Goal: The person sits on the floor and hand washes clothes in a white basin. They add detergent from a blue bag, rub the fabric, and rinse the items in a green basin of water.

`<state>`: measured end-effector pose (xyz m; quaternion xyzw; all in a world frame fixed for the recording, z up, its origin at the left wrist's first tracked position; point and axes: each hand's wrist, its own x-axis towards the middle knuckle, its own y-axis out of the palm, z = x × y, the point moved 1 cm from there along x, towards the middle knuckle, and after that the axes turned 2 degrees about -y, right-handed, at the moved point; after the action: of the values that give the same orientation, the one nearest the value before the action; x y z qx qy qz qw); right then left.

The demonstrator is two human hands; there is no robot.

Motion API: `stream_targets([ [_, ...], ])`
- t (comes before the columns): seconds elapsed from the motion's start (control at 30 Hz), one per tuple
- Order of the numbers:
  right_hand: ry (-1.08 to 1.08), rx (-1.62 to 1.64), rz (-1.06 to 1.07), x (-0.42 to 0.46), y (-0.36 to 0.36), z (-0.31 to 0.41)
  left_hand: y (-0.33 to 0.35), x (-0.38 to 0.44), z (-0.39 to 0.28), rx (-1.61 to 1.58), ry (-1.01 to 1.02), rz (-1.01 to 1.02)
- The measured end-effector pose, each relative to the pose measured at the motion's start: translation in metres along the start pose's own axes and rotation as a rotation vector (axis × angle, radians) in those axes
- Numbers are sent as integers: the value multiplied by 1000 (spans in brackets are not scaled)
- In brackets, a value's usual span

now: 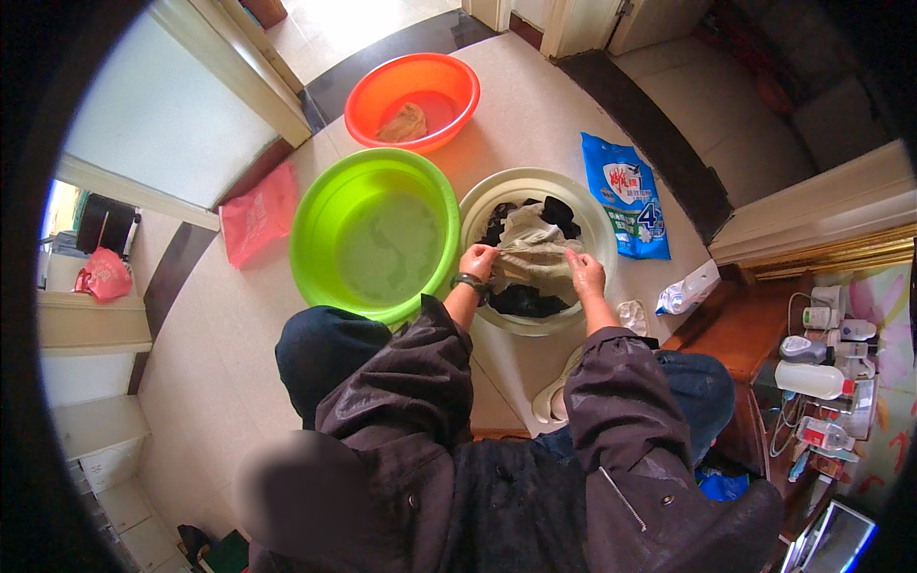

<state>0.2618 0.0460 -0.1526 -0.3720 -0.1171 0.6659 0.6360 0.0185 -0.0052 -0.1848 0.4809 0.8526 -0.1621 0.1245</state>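
My left hand (478, 263) and my right hand (586, 275) pinch opposite ends of a light beige wet cloth garment (534, 259), stretched between them over a cream plastic basin (603, 208). Part of the garment trails down onto the far side of the basin's contents. Black cloth (526, 301) lies in the basin on the near side, and more dark fabric (559, 213) shows at the far side. A dark bangle circles my left wrist. Left of this basin, touching or nearly touching it, is a green basin (304, 236) with cloudy water (390, 243).
An orange basin (466, 89) with a tan cloth (405, 123) stands beyond. A blue detergent bag (630, 197), a white-and-blue packet (688, 288) and a soap dish (632, 316) lie to the right. A pink plastic bag (259, 211) is at left; a wooden cabinet (723, 322) borders the right.
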Motion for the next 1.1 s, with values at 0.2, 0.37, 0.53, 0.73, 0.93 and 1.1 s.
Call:
stream_targets([
  [0.2, -619, -434, -219, -25, 17, 9, 18, -29, -17, 512, 638, -225],
  [0.37, -450, -855, 215, -40, 24, -1, 26, -52, -10, 989, 614, 366],
  [0.53, -395, -30, 141, -11, 5, -6, 23, -51, -13, 1080, 585, 351],
  [0.73, -39, -308, -426, 47, -74, -39, 45, -48, -31, 678, 828, 110],
  [0.93, 287, -482, -471, 84, -140, -87, 65, -52, -30, 583, 813, 234],
  [1.1, 311, 210, -226, 117, -131, -124, 71, -54, -35, 549, 562, 286],
])
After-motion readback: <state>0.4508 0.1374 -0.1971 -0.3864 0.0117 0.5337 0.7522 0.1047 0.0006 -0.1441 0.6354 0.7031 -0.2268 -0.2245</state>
